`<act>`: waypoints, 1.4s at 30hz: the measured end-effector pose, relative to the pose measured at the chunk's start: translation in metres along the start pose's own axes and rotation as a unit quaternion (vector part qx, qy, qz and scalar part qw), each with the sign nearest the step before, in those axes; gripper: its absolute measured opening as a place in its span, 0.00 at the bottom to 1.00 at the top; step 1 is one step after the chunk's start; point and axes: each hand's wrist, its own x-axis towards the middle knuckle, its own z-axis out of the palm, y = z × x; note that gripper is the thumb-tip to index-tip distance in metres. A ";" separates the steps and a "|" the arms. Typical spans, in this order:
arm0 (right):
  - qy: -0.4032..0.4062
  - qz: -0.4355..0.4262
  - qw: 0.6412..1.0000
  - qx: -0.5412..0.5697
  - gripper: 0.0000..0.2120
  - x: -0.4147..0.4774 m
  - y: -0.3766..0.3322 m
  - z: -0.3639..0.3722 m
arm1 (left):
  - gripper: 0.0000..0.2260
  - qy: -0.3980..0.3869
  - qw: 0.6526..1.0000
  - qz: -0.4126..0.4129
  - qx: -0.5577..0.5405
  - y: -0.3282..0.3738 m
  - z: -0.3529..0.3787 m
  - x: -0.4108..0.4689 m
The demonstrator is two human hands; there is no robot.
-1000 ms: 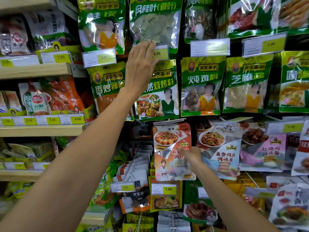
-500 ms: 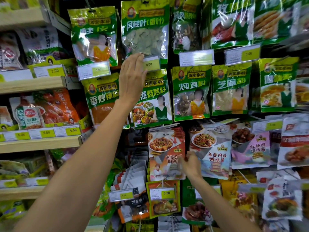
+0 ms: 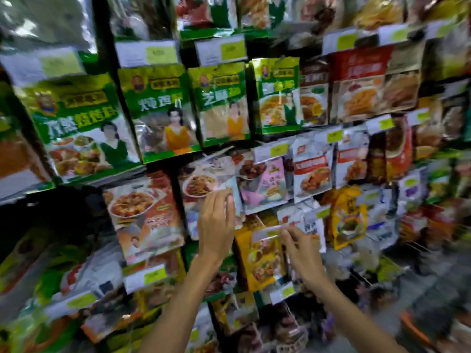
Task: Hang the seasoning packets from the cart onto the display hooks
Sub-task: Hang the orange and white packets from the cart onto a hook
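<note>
Two bare hands at a blurred wall of hanging seasoning packets.

Motion blur smears the whole view, most print is unreadable, and the bagged goods hide whatever carries them. The pale glossy seasoning packet printed with a bowl of noodles (image 3: 201, 186) hangs in the middle row under the green foil packets with a figure in orange (image 3: 165, 110). Just beside it, lower right, hangs a yellow-orange seasoning packet picturing a cooked dish (image 3: 262, 263), with a pale shiny label strip (image 3: 266, 231) across its top. The left hand (image 3: 216, 228) reaches up, back to the camera, fingers (image 3: 224, 200) close together against the noodle packet's lower right edge. Its thumb is hidden, so a grip cannot be told. The right hand (image 3: 304, 256) stretches up-left, fingertips (image 3: 286, 234) at the strip's right end. Whether they pinch it is lost in blur. The hands are apart.
</note>
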 end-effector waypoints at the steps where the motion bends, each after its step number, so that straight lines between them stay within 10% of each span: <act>1: 0.008 0.021 1.000 -0.005 0.15 -0.006 0.021 -0.020 | 0.12 -0.036 0.998 -0.042 -0.042 0.015 0.024 -0.020; 13: 0.189 0.316 0.928 -0.060 0.09 -0.161 0.236 -0.240 | 0.08 -0.388 0.833 -0.303 -0.253 0.178 0.247 -0.217; 32: 0.360 0.555 0.748 -0.048 0.07 -0.158 0.424 -0.338 | 0.11 -0.729 0.639 -0.086 -0.229 0.290 0.542 -0.273; 42: 0.430 0.590 0.683 -0.005 0.06 -0.126 0.565 -0.390 | 0.08 -0.753 0.618 -0.070 -0.214 0.348 0.692 -0.325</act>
